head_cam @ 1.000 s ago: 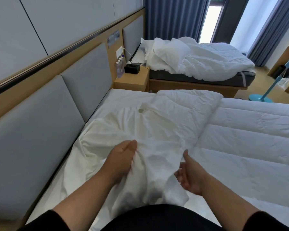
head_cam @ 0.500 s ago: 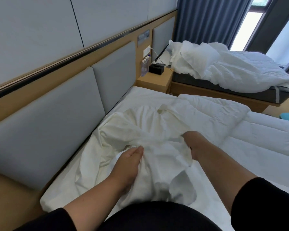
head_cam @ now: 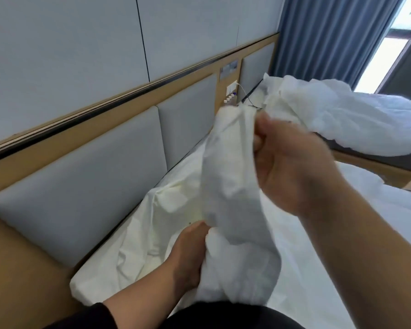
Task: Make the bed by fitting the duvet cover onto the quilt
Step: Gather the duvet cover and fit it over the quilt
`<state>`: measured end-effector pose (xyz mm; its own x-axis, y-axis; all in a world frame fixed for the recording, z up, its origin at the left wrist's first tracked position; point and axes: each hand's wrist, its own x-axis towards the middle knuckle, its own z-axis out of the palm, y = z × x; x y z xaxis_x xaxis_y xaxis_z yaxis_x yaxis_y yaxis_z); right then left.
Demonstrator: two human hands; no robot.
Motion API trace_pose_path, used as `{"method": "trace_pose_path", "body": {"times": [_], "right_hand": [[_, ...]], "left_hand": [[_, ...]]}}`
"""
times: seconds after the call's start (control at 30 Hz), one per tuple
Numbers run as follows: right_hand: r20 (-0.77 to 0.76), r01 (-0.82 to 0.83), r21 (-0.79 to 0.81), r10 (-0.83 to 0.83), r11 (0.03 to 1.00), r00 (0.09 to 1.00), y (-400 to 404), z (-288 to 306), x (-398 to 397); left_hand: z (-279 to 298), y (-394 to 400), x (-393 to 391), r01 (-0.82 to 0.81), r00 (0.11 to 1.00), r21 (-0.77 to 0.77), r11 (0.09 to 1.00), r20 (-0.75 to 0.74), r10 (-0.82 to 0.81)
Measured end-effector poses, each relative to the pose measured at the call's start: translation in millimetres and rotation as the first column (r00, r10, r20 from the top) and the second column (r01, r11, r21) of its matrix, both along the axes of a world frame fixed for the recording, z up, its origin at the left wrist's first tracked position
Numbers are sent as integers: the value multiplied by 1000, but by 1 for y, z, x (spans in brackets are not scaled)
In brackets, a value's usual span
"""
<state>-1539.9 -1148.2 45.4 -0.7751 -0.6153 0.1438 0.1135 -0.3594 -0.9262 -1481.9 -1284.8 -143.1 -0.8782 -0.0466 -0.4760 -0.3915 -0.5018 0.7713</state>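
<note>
A crumpled cream-white duvet cover [head_cam: 233, 186] is lifted off the bed in front of me. My right hand [head_cam: 292, 167] grips its upper end, fingers curled round the cloth, raised at chest height. My left hand [head_cam: 190, 252] holds the lower bunch of the same cover close to my body. The rest of the cover trails down to the left onto the mattress. The white quilt [head_cam: 356, 245] lies flat on the bed to the right, partly hidden by my right forearm.
A grey padded headboard [head_cam: 100, 172] with a wooden frame runs along the left. A second bed with rumpled white bedding [head_cam: 356, 119] stands beyond, under blue curtains [head_cam: 328, 39]. Small bottles [head_cam: 230, 99] stand by the wall sockets between the beds.
My right hand has risen from the bed, pulling the cover's upper end up with it. The left hand has kept its hold low down. The view has swung left and closer.
</note>
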Motion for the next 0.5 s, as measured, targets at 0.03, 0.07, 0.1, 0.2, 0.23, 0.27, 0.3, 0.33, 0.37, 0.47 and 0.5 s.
{"method": "trace_pose_path", "body": {"times": [0.03, 0.07, 0.1, 0.2, 0.23, 0.27, 0.3, 0.33, 0.37, 0.47, 0.5], "right_hand": [[29, -48, 117, 45, 992, 999, -1, -25, -6], [6, -33, 277, 32, 960, 999, -2, -52, -9], [-59, 42, 430, -18, 902, 998, 2, -85, -11], [-193, 293, 655, -221, 696, 956, 25, -157, 7], [-165, 314, 677, -279, 665, 946, 32, -171, 15], [-122, 308, 698, -317, 647, 941, 37, -178, 22], [-115, 312, 707, -333, 635, 936, 41, -183, 27], [-123, 316, 723, -336, 614, 934, 42, -183, 29], [-142, 323, 730, -329, 603, 934, 43, -183, 30], [-102, 218, 748, -216, 627, 971, 40, -172, 41], [-65, 163, 743, -173, 650, 983, 38, -171, 46]], "left_hand": [[-2, 1, 2, -28, 1000, 48, 998, 14, 27], [-4, 2, 2, -61, 997, 82, 995, 45, 57], [-6, 2, 3, -94, 994, 107, 990, 73, 86], [-11, -2, 5, -171, 980, 66, 983, 110, 163], [-12, -3, 6, -191, 976, 38, 981, 115, 185], [-12, -4, 6, -211, 971, 23, 977, 123, 207], [-13, -4, 6, -233, 964, 19, 972, 136, 228], [-15, -4, 6, -247, 959, 20, 969, 149, 242], [-17, -4, 4, -266, 953, 11, 964, 154, 261], [-22, -8, 0, -295, 946, -23, 955, 134, 296], [-23, -9, -2, -290, 948, -40, 956, 125, 292]]}}
